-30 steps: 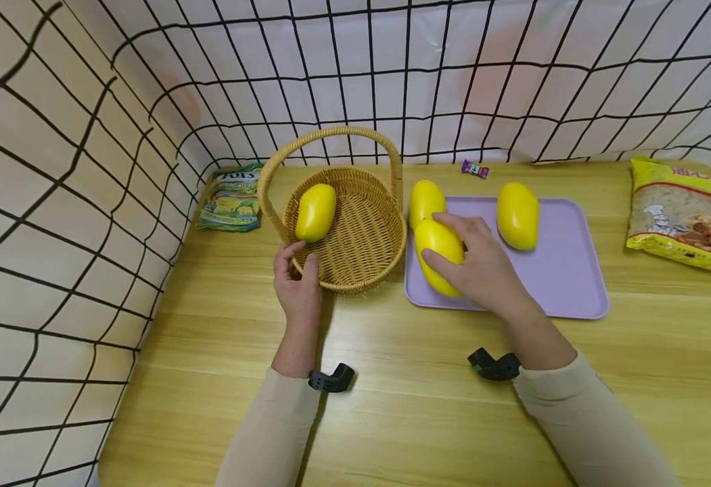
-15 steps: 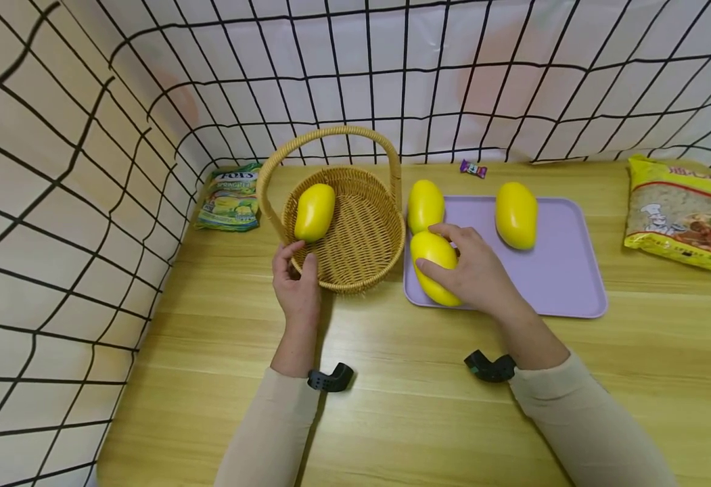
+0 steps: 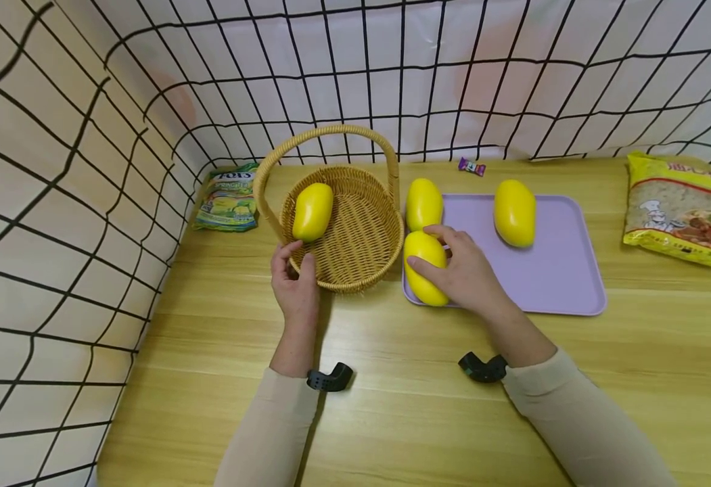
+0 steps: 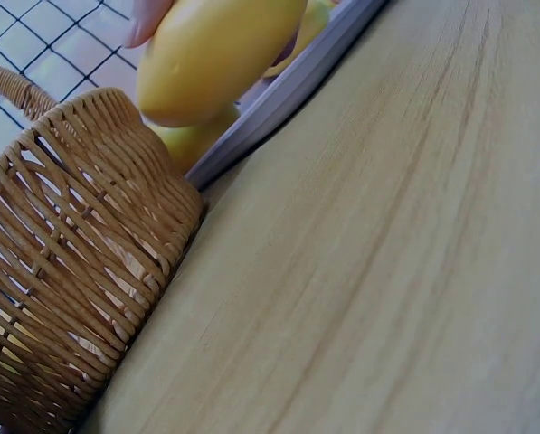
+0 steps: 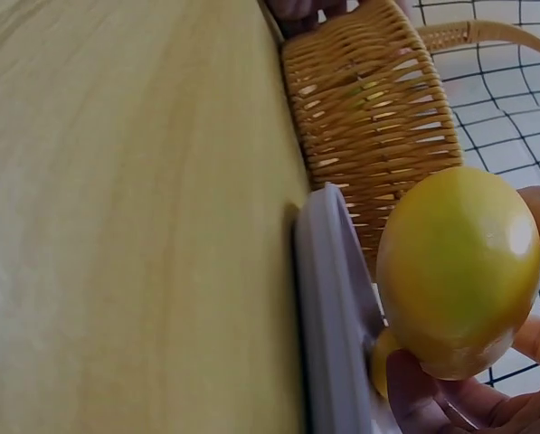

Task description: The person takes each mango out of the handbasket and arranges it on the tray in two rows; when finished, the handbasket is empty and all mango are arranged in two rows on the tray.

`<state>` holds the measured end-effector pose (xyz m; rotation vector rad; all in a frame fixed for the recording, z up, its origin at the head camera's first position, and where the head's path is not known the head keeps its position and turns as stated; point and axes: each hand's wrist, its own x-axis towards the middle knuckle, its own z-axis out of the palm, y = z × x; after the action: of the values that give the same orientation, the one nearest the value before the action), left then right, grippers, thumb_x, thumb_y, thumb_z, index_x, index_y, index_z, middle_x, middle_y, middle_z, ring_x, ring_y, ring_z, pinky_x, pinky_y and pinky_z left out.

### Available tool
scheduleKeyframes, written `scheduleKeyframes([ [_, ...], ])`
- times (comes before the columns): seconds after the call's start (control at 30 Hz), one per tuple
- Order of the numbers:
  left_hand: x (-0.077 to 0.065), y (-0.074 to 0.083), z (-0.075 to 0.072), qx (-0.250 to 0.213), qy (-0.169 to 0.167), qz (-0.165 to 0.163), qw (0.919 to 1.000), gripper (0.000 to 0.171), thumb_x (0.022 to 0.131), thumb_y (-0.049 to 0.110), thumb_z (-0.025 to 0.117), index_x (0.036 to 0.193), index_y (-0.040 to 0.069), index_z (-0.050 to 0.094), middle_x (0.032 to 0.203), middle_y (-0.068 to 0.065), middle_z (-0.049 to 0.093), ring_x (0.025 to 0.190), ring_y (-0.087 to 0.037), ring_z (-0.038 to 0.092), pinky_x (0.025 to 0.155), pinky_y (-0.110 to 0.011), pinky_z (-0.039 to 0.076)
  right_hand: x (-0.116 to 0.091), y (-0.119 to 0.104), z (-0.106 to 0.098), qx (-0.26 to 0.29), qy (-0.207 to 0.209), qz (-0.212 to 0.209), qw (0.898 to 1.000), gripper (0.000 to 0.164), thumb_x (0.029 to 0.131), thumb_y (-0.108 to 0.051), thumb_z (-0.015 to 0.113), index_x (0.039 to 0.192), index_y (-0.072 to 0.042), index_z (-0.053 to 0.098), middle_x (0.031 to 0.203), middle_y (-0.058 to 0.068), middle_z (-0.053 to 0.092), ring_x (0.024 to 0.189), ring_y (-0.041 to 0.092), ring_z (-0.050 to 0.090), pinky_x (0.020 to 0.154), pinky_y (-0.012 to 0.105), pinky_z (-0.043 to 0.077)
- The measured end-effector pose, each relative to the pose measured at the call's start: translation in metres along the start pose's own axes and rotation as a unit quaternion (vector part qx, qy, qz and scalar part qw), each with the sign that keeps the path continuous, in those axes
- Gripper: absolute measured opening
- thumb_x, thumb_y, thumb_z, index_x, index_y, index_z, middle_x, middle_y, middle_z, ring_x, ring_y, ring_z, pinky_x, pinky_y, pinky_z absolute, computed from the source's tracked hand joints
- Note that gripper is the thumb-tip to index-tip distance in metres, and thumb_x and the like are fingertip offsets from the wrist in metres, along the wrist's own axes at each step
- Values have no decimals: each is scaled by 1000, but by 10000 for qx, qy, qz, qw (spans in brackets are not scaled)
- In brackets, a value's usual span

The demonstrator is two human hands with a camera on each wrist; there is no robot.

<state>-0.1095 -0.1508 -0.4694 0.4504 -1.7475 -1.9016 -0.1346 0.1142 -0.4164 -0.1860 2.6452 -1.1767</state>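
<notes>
My right hand [image 3: 467, 274] holds a yellow mango [image 3: 425, 270], thumb on the near side and fingers at the far side. In the right wrist view this mango [image 5: 459, 271] is raised above the edge of the lilac tray [image 5: 319, 271]. At the left, my left hand [image 3: 296, 287] grips the near-left rim of a round wicker basket [image 3: 355, 243] with a tall handle. One mango [image 3: 313, 212] lies inside the basket. Two more mangoes are on the tray [image 3: 565, 270]: one [image 3: 424, 203] at its left end, another [image 3: 515, 213] near its back edge.
A green snack bag [image 3: 229, 198] lies behind the basket at the left. Behind the tray is a small purple wrapped candy [image 3: 472, 167]. At the far right rests a yellow food bag [image 3: 682, 213]. A black grid on white sheeting [image 3: 385, 88] closes off the back and left.
My right hand has lifted the mango and moved it left toward the basket, off the other mango it overlapped. My left hand stays on the basket rim.
</notes>
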Motion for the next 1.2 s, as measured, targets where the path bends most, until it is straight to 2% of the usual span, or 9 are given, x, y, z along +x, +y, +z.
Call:
scheduleKeyframes([
  [0.2,0,0,0,-24,32,15,10000,33,91,7,63,120,-9,59,156,-11,44,155,-23,26,128,-43,22,2,1,6,51,3,69,10000,79,89,-65,65,152,-23,44,131,17,51,111,32,53,87,46,49],
  [0.47,1,-1,0,24,40,-4,10000,31,91,7,63,119,-6,61,155,-10,45,154,-22,27,127,-41,24,5,4,12,-64,-2,148,9999,82,88,-67,65,153,-22,43,135,18,50,112,32,52,92,50,48],
  [1.2,1,-1,1,50,36,56,10000,32,91,6,62,119,-9,60,153,-12,47,154,-23,28,128,-41,23,6,6,14,-283,42,119,9995,81,89,-69,62,152,-20,44,138,17,51,114,33,53,93,53,47],
])
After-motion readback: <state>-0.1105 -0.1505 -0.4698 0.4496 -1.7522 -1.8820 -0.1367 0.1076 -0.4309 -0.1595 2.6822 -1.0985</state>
